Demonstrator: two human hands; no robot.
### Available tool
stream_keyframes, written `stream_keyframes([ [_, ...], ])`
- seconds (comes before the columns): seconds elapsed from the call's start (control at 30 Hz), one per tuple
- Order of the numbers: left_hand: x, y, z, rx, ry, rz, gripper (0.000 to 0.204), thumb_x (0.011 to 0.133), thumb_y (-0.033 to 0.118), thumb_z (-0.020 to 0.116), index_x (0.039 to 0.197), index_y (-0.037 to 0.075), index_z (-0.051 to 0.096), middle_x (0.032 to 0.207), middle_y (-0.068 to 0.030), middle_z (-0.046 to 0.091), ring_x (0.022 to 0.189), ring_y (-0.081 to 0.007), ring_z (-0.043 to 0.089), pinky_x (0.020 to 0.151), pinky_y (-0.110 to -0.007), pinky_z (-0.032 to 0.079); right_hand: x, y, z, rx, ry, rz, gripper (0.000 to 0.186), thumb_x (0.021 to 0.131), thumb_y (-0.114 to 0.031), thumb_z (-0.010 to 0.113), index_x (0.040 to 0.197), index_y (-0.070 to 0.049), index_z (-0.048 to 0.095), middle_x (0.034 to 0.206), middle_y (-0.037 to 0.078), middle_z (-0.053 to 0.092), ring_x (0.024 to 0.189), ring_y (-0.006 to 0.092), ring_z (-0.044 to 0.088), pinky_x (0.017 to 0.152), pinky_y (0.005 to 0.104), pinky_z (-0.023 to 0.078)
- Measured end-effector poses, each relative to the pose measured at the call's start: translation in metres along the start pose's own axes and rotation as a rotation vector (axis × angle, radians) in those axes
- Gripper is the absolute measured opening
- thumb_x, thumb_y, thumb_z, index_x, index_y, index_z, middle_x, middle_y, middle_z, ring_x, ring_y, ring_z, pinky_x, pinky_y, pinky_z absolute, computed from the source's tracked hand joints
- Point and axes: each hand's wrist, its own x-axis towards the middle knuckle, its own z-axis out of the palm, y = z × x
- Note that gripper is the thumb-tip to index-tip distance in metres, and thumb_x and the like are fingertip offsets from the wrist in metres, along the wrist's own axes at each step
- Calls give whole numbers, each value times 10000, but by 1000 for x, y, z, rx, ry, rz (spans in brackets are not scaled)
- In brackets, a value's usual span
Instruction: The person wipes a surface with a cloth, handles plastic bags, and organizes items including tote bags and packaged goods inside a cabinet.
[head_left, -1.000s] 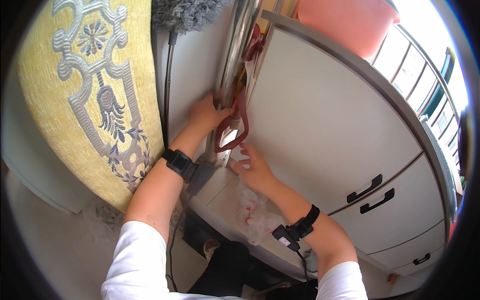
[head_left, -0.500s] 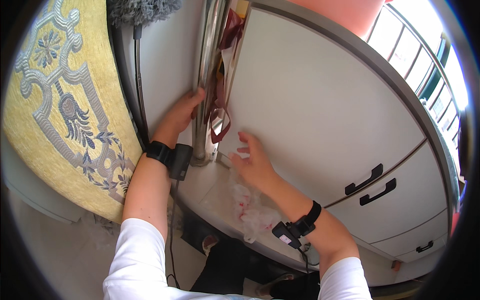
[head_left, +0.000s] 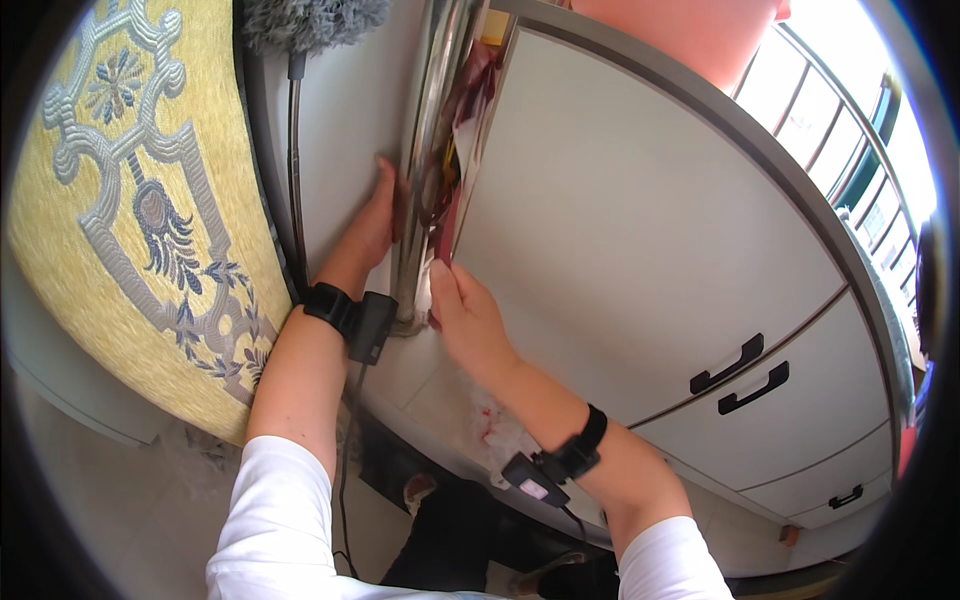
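My right hand (head_left: 468, 318) is closed round a dark red bag strap (head_left: 446, 238) at the narrow gap beside the white cabinet. The strap runs up to a crumpled, shiny dark red bag (head_left: 480, 75) wedged in that gap, most of it hidden. To the left, my left hand (head_left: 380, 215) lies against the far-left side of an upright shiny metal pole (head_left: 425, 150). One digit stretches upward there; the others are mostly hidden behind the pole. Below my right wrist, a thin whitish plastic bag with red marks (head_left: 490, 425) lies crumpled on the ledge.
A white cabinet (head_left: 640, 190) with black handles (head_left: 728, 365) fills the right side. At left stand a yellow patterned chair back (head_left: 150, 230) and a grey fluffy duster (head_left: 312, 22) on a thin rod. A pink container (head_left: 680, 35) sits on the cabinet top.
My right hand has moved left and up and closed on the hanging red strap, which is now pulled straighter. My left hand has shifted slightly down the pole, its visible digit now pointing up.
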Motion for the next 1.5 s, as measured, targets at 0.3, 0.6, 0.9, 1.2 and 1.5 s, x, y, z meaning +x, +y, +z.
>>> stream_keyframes([
  [0.3,1,-3,-1,14,149,-66,823,784,769,300,1152,74,539,1022,-47,568,779,-135,500,633,-238,393,-87,-22,2,37,-144,116,302,960,-292,420,806,-40,480,598,-10,402,577,83,396,535,244,360],
  [0.6,-106,7,45,405,-15,508,929,765,541,585,1368,-59,212,1360,-202,343,1289,-265,313,1035,-319,280,-125,-24,-7,-47,-140,140,243,939,-192,448,779,-10,434,622,161,458,557,284,464,534,356,391],
  [0.9,-111,38,52,820,24,423,572,704,274,697,1144,-19,479,995,-175,582,933,-228,546,807,-338,432,-135,-27,19,-230,-107,-82,267,923,-196,474,747,-1,431,651,215,474,613,402,473,550,420,391],
  [1.2,-211,34,35,1018,39,620,125,765,65,549,824,-43,567,597,-232,546,613,-405,578,528,-402,445,-181,-28,7,-378,-419,-309,188,890,-172,528,817,-1,494,738,183,518,684,375,512,613,406,423],
  [1.5,-378,70,-25,1000,-80,298,233,761,-9,550,989,7,591,853,-195,611,770,-351,594,674,-359,467,-199,9,-39,-253,-238,1,208,890,-170,542,1058,-46,548,983,104,550,807,203,542,712,287,448],
])
